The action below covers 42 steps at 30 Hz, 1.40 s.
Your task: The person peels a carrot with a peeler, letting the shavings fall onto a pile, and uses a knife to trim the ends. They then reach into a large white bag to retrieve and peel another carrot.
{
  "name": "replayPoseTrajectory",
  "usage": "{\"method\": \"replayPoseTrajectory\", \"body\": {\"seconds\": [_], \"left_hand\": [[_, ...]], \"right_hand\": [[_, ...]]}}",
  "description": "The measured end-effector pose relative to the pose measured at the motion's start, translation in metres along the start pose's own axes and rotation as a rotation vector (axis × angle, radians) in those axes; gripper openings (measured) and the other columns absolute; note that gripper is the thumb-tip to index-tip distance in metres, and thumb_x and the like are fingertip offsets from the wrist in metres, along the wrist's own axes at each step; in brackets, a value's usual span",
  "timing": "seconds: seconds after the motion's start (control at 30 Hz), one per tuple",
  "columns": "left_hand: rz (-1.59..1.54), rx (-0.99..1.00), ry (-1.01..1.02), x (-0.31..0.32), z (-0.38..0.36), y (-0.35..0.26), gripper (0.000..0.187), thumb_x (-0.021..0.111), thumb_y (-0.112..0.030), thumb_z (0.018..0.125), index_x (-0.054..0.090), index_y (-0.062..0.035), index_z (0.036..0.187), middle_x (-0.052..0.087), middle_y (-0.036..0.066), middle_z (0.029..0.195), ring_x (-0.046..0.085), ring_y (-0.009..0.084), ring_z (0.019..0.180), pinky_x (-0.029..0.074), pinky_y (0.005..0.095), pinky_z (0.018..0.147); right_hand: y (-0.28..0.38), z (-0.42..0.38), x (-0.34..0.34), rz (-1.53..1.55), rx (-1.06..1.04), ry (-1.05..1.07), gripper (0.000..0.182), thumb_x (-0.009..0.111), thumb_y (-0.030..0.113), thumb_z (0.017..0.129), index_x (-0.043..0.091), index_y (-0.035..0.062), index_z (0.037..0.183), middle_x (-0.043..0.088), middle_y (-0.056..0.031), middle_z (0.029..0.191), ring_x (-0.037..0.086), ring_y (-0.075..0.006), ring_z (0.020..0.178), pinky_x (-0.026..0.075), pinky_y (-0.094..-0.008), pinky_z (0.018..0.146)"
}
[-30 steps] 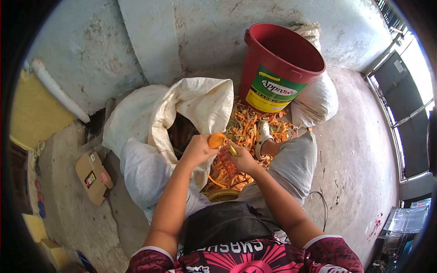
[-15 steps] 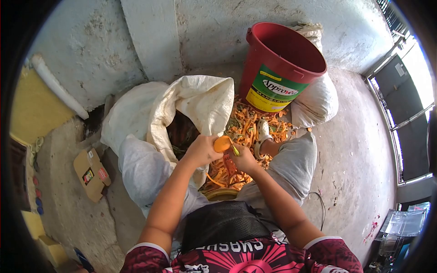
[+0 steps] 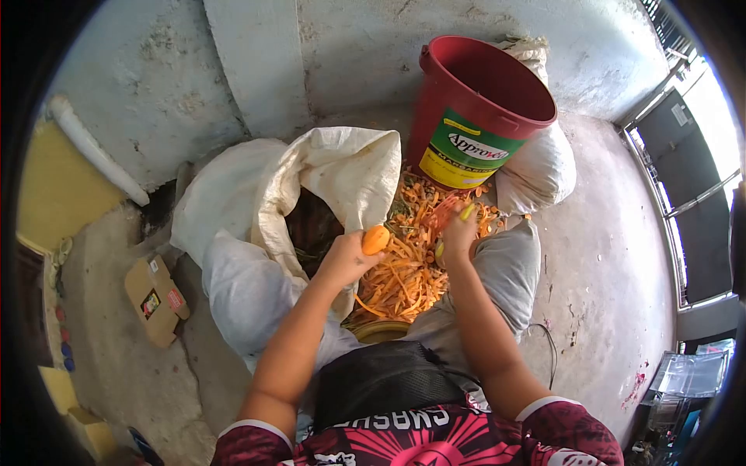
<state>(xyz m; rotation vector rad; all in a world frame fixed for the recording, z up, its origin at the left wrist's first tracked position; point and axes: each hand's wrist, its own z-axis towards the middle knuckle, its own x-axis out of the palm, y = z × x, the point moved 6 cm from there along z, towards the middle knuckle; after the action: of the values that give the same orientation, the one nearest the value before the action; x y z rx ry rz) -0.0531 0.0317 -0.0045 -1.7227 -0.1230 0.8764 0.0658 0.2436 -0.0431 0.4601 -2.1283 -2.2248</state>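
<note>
In my left hand [image 3: 347, 258] is an orange carrot [image 3: 376, 239], gripped by one end beside the mouth of a white woven sack [image 3: 357, 159]. My right hand [image 3: 460, 231], slightly blurred, is closed around a yellow-handled tool [image 3: 467, 210] to the right of the carrot. A reddish smear shows at the tool's far end, too blurred to name its kind. Below and between both hands lies a heap of orange carrot peelings [image 3: 404, 272]. Dark contents show inside the sack, but I cannot make them out.
A big red bucket [image 3: 435, 101] with a margarine label stands beyond the peelings. Behind it leans a filled white sack [image 3: 544, 175]. A yellowish rim [image 3: 382, 332] shows between my legs. Flattened cardboard [image 3: 159, 303] lies on the floor at left, and a cable [image 3: 553, 349] at right.
My right hand has moved away from the carrot, right and forward over the peelings, with the yellow-handled tool. The left hand still holds the carrot in nearly the same place.
</note>
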Motion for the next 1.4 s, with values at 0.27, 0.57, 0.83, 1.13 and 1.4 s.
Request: {"method": "replayPoseTrajectory", "body": {"seconds": [0.27,0.57,0.83,1.13,1.4], "left_hand": [[0.012,0.003,0.030,0.016,-0.006,-0.014,0.032,0.068,-0.017,0.062,0.057,0.0078,0.079,0.057,0.016,0.061,0.058,0.0184,0.055,0.044,0.0289,0.054],[0.038,0.053,0.060,0.006,-0.018,-0.020,0.036,0.069,-0.019,0.063,0.057,0.0073,0.083,0.057,0.019,0.065,0.059,0.0267,0.061,0.044,0.0319,0.058],[0.245,0.019,0.192,0.017,-0.011,0.002,0.039,0.068,-0.019,0.063,0.052,0.0071,0.087,0.058,0.022,0.069,0.058,0.0336,0.068,0.045,0.0337,0.062],[0.092,0.049,0.187,0.026,-0.009,0.019,0.068,0.067,-0.024,0.069,0.024,-0.0006,0.116,0.057,0.020,0.079,0.058,0.0297,0.069,0.045,0.0334,0.064],[0.365,0.012,0.303,0.030,-0.032,0.053,0.053,0.058,-0.035,0.075,0.042,0.0024,0.108,0.056,0.018,0.080,0.057,0.0310,0.069,0.044,0.0352,0.063]], "right_hand": [[0.060,-0.055,0.022,-0.097,-0.240,0.076,0.018,0.044,0.016,0.086,0.048,-0.0007,0.092,0.052,-0.0119,0.077,0.051,-0.0204,0.072,0.040,-0.0321,0.068],[-0.002,0.011,-0.015,0.035,0.223,-0.036,0.017,0.047,0.018,0.085,0.049,0.0012,0.081,0.048,-0.0036,0.061,0.046,-0.0124,0.052,0.037,-0.0288,0.049],[0.003,-0.086,0.041,0.462,0.713,0.856,0.018,0.047,0.022,0.087,0.052,0.0043,0.090,0.053,-0.0023,0.075,0.051,-0.0128,0.065,0.044,-0.0265,0.057],[0.067,-0.071,0.042,-0.296,0.261,1.308,0.022,0.046,0.015,0.083,0.057,0.0026,0.099,0.060,-0.0097,0.083,0.057,-0.0125,0.069,0.047,-0.0259,0.053],[0.211,0.134,-0.004,-0.219,-0.591,0.496,0.022,0.041,0.010,0.079,0.059,0.0011,0.087,0.059,-0.0086,0.080,0.055,-0.0145,0.065,0.046,-0.0266,0.045]]}}
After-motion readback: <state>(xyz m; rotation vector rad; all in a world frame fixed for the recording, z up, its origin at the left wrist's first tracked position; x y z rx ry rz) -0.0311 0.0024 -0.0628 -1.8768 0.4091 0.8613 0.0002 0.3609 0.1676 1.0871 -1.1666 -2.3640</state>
